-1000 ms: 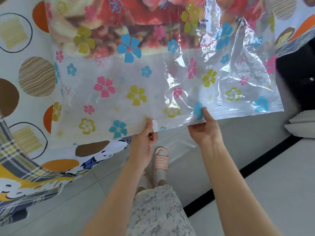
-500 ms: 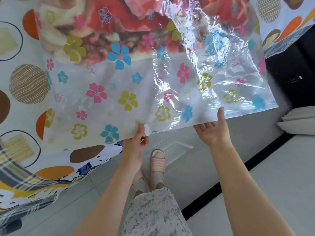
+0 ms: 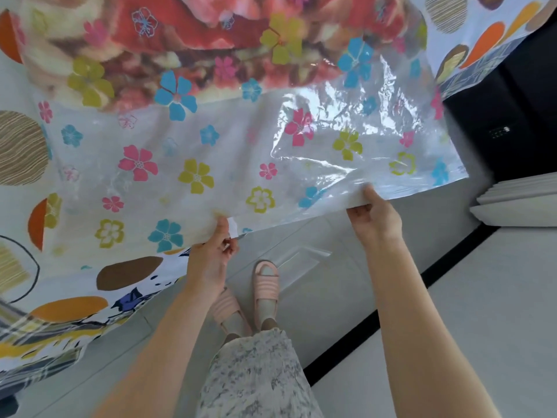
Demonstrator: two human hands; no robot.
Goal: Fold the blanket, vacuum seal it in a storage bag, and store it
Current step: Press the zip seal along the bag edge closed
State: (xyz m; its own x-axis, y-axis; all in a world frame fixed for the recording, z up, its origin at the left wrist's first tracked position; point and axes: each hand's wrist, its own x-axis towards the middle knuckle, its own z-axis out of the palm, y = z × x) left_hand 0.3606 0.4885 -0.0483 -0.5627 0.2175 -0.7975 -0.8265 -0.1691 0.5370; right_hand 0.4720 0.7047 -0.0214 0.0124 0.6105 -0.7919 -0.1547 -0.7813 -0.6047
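A clear storage bag [image 3: 229, 164] printed with pink, blue and yellow flowers lies across the bed, its open edge toward me. Inside its far half sits the folded red and cream blanket [image 3: 187, 34]. My left hand [image 3: 211, 257] pinches a small white slider clip [image 3: 232, 227] on the bag's near edge. My right hand [image 3: 375, 218] grips the same edge further right, thumb on top and fingers underneath.
The bag rests on a bed sheet [image 3: 69, 291] with brown and orange ovals, hanging over the bed's edge. Below are a grey tiled floor [image 3: 452, 312] with a black strip, my pink sandals [image 3: 265, 285], and a dark cabinet [image 3: 518, 110] at the right.
My right hand let go of the bag's edge, opened, then took hold of it again further right. My left hand kept pinching the slider clip in about the same place.
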